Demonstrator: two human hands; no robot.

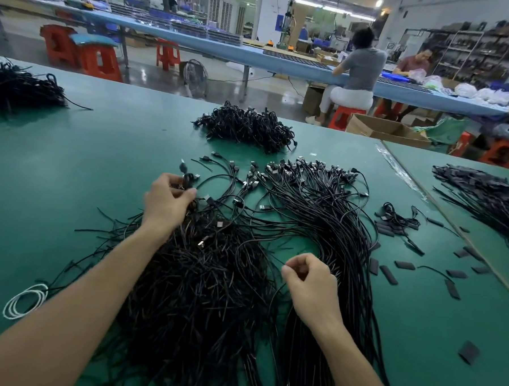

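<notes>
Across the near half of the green worktop [102, 155] lay the largest thing, a tangled heap of black cables [201, 293] running from the near edge toward the middle. Touching it on the right was the combed bundle [328, 214], its plugs fanned out in a row facing the far edge. A smaller finished pile [248, 127] sat close to the far edge, well apart from both. The left hand [167, 201] was at the far end of the heap, fingers curled and clamped on a few plug ends [189, 177]. The right hand [310, 281] hovered between heap and bundle, thumb and fingertips pinched together on what looked like a single strand [275, 258], though the contact itself was too fine to make out surely. The step in hand seemed to be drawing one cable free of the heap to join the bundle. To do it well, the left hand should hold the plug firmly while the right slid along the strand toward its tail, pulling slowly so that neighbouring loops fell away instead of tightening. The plug should then be laid level with the others. Short black sleeves [404, 265] lay scattered toward the right edge. A white cable coil [44, 288] rested near the left end of the near edge.
</notes>
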